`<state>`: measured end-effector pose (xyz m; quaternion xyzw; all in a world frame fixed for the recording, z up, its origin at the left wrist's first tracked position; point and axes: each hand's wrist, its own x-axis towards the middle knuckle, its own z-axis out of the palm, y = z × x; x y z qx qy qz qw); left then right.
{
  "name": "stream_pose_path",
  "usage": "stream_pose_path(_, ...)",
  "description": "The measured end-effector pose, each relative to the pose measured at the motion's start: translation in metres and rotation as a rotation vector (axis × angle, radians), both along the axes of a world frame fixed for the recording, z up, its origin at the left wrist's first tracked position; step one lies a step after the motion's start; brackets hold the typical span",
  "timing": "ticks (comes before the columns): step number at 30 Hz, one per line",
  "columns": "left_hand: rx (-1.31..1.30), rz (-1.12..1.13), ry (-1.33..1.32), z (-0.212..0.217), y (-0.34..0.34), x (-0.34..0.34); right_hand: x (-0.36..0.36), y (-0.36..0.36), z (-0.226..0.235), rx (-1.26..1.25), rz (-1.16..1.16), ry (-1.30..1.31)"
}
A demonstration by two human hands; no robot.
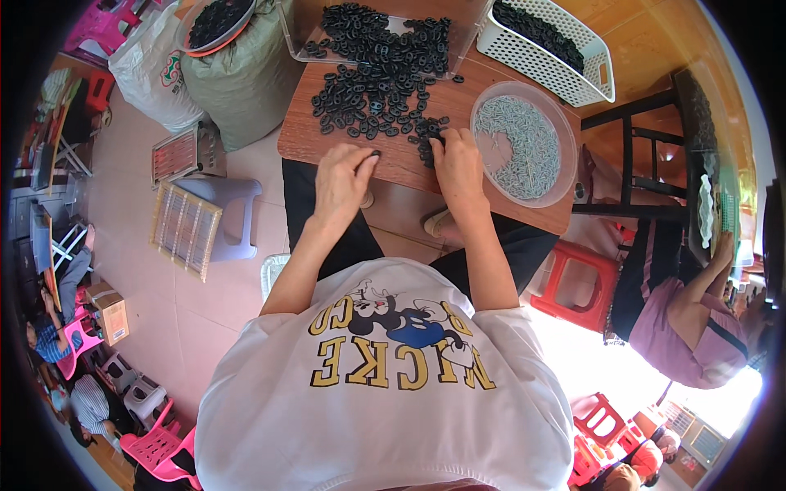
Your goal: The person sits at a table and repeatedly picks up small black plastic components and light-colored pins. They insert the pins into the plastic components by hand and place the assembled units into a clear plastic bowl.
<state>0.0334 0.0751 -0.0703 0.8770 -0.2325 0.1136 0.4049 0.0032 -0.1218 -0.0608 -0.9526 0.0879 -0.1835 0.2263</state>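
Note:
My left hand (342,184) is at the table's near edge, thumb and forefinger pinched on a small black oval piece (375,154). My right hand (460,168) has its fingers curled against a small cluster of black oval pieces (427,154) at the same edge; exactly which piece they grip is partly hidden. Beyond both hands spreads a loose heap of black oval pieces with two holes (377,102), running back into a clear plastic bin (296,47) lying at the far side. Right of my right hand stands a clear round tub (565,172) of silvery screws (524,168).
A white perforated basket (602,78) of black pieces stands at the back right of the wooden table (299,135). Full sacks (237,94) are at the left, near a grey-blue stool (237,217). A red stool (577,282) and a seated person (688,327) are at the right.

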Motion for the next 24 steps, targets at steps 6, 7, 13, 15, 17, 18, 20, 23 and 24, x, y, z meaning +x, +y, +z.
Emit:
stream_pose_path(6, 0.073, -0.087, 0.009, 0.002, -0.024, -0.008, 0.000, 0.006, -0.003, 0.063, 0.016, -0.105)
stream_pose_path(7, 0.093, -0.090, -0.013, 0.001, -0.026, -0.007, 0.000, 0.005, -0.003, 0.111, 0.028, -0.170)
stream_pose_path(13, -0.040, -0.025, 0.150, 0.014, -0.041, -0.006, -0.023, 0.002, 0.026, 0.888, -0.001, -0.134)
stream_pose_path(15, -0.075, -0.078, 0.100, 0.018, -0.052, -0.003, -0.040, -0.001, 0.031, 1.298, 0.020, -0.096)
stream_pose_path(17, -0.103, -0.151, 0.057, 0.024, -0.067, 0.000, -0.060, -0.005, 0.026, 1.432, 0.030, -0.102)
stream_pose_path(18, -0.088, -0.203, 0.070, 0.030, -0.077, 0.001, -0.069, -0.007, 0.024, 1.498, 0.035, -0.107)
stream_pose_path(20, -0.060, -0.313, 0.100, 0.043, -0.102, 0.003, -0.089, -0.012, 0.023, 1.642, -0.039, -0.100)
stream_pose_path(23, 0.061, -0.444, 0.041, 0.047, -0.142, 0.011, -0.116, -0.024, 0.011, 1.748, -0.077, -0.113)
stream_pose_path(24, 0.115, -0.475, 0.018, 0.052, -0.155, 0.011, -0.123, -0.028, 0.007, 1.766, -0.075, -0.122)
